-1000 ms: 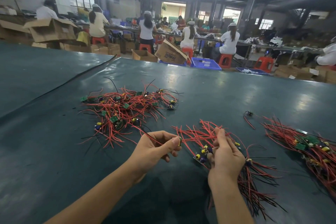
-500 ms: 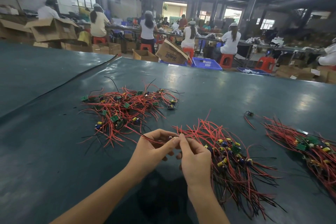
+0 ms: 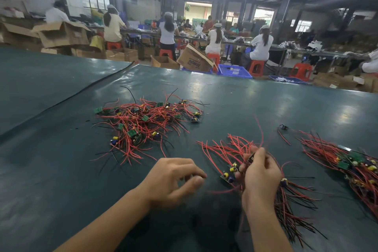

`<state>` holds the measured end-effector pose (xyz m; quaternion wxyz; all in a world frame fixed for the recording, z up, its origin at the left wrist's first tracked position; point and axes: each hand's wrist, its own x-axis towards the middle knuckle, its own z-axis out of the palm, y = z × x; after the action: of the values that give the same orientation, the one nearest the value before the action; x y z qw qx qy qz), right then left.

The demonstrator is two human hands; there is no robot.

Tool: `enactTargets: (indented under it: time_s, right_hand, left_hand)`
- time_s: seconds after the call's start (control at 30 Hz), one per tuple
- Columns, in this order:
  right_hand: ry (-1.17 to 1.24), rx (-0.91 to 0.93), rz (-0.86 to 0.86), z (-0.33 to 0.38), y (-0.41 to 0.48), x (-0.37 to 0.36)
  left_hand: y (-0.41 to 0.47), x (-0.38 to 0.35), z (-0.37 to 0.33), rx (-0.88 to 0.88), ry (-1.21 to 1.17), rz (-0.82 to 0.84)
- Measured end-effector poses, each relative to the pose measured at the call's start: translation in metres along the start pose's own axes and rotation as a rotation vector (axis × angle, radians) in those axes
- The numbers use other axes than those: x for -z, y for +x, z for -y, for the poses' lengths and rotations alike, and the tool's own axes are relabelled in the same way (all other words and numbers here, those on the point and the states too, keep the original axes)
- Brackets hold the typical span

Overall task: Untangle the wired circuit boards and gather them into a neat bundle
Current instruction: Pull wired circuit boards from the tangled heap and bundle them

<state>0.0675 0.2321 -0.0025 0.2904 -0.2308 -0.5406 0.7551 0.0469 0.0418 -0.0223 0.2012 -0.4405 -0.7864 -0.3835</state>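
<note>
A tangled heap of small green circuit boards with red and black wires (image 3: 147, 125) lies on the dark green table (image 3: 255, 104), ahead and left. My right hand (image 3: 260, 178) grips a bundle of wired boards (image 3: 231, 157) whose red wires fan out toward the far side and trail back under my wrist. A single board's wire sticks up from its fingers. My left hand (image 3: 173, 180) hovers just left of that bundle, fingers loosely curled, blurred, with nothing visible in it.
A second gathered bundle (image 3: 351, 165) lies at the right edge, with one loose wired part (image 3: 284, 129) beside it. A seam in the table cover (image 3: 81, 92) runs diagonally at left. Beyond the far edge are seated workers, cardboard boxes and blue crates (image 3: 234, 70).
My right hand took the board from my left hand and carried it right to the bundle. My left hand let go and now hangs free.
</note>
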Motion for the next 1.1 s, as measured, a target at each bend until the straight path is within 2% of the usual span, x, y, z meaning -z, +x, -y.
enactTargets:
  time_s: [0.13, 0.2, 0.23, 0.33, 0.43, 0.53, 0.63, 0.73, 0.8, 0.9, 0.97, 1.1]
  right_hand:
    - [-0.635, 0.370, 0.052, -0.004, -0.001, 0.007]
    - [-0.842, 0.429, 0.008, -0.006, -0.007, 0.007]
    - [-0.913, 0.441, 0.001, -0.007, -0.009, 0.007]
    - [-0.995, 0.472, 0.040, -0.009, -0.010, 0.006]
    - [-0.973, 0.590, 0.060, -0.007, -0.015, 0.002]
    - [-0.913, 0.714, 0.097, -0.010, -0.025, -0.005]
    - [-0.663, 0.530, 0.317, -0.019, -0.033, -0.015]
    - [-0.644, 0.408, 0.435, -0.033, -0.039, -0.020]
    - [-0.667, 0.360, 0.478, -0.041, -0.042, -0.021]
    - [-0.680, 0.285, 0.470, -0.045, -0.036, -0.018]
    - [-0.668, 0.246, 0.431, -0.045, -0.029, -0.015]
    - [-0.655, 0.193, 0.359, -0.043, -0.022, -0.011]
  left_hand:
    - [-0.001, 0.015, 0.021, 0.121, 0.292, -0.130]
    - [-0.001, 0.018, 0.032, 0.227, 0.466, -0.197]
    - [-0.002, 0.020, 0.039, 0.290, 0.518, -0.177]
    - [-0.010, 0.026, 0.056, 0.507, 0.592, -0.002]
    - [-0.016, 0.026, 0.065, 0.636, 0.631, 0.114]
    - [-0.014, 0.026, 0.063, 0.629, 0.656, 0.056]
    - [-0.010, 0.031, 0.060, 0.549, 0.704, -0.167]
    - [-0.012, 0.040, 0.063, 0.589, 0.770, -0.284]
    - [-0.017, 0.047, 0.071, 0.725, 0.774, -0.236]
    - [-0.022, 0.052, 0.082, 0.903, 0.698, -0.070]
    - [-0.023, 0.052, 0.086, 0.903, 0.676, -0.050]
    - [-0.023, 0.054, 0.088, 0.862, 0.693, -0.132]
